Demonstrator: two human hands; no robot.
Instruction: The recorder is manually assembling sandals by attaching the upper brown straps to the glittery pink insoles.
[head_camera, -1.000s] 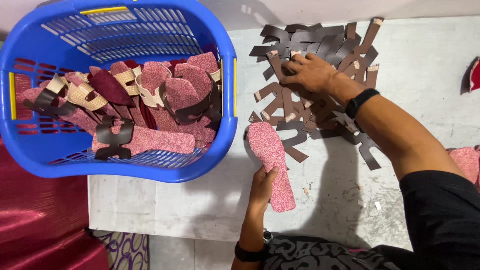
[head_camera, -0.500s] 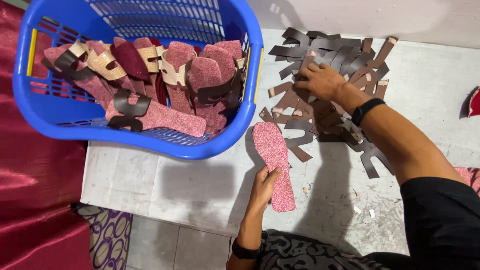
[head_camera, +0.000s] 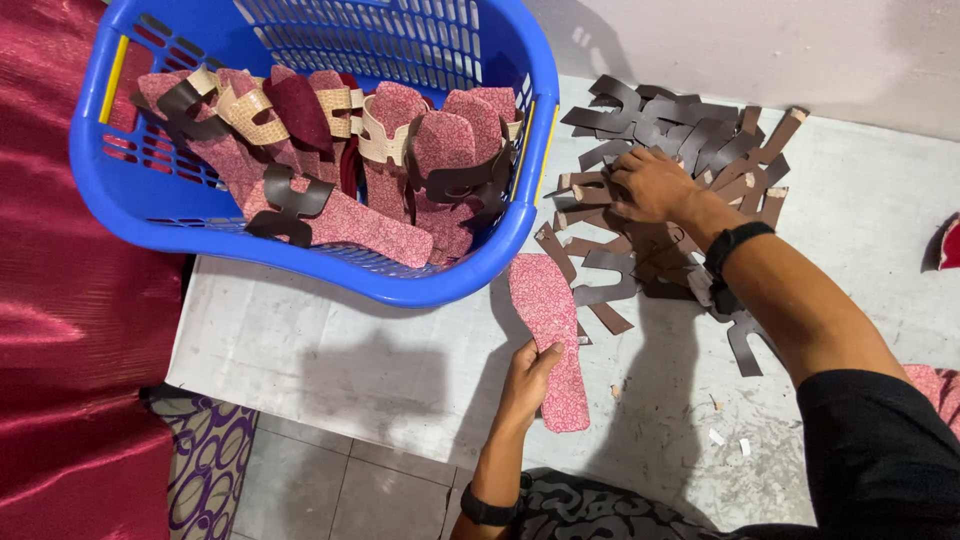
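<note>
Here, left hand (head_camera: 527, 378) grips patterned pink insole (head_camera: 548, 335).

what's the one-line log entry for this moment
left hand: holds pink insole | right hand: on pile of brown strap cutouts | blue basket: strapped insoles inside | surface: white table

A small footwear workshop, set up informally in a home-like room. The landmark is a blue plastic laundry basket (head_camera: 300, 230) standing on a worn, paint-flecked white work slab (head_camera: 330, 360). Inside the basket lie part-made sandals (head_camera: 400, 170), pink patterned soles already fitted with brown and tan straps. Just right of the basket, a heap of cut brown strap pieces (head_camera: 680, 150) covers the slab, and one bare pink sole (head_camera: 550, 340) lies just below the basket's right end. Left of the basket hangs red satin cloth (head_camera: 70, 330); below it, tiled floor (head_camera: 330, 480) and a patterned mat (head_camera: 210, 470).
</note>
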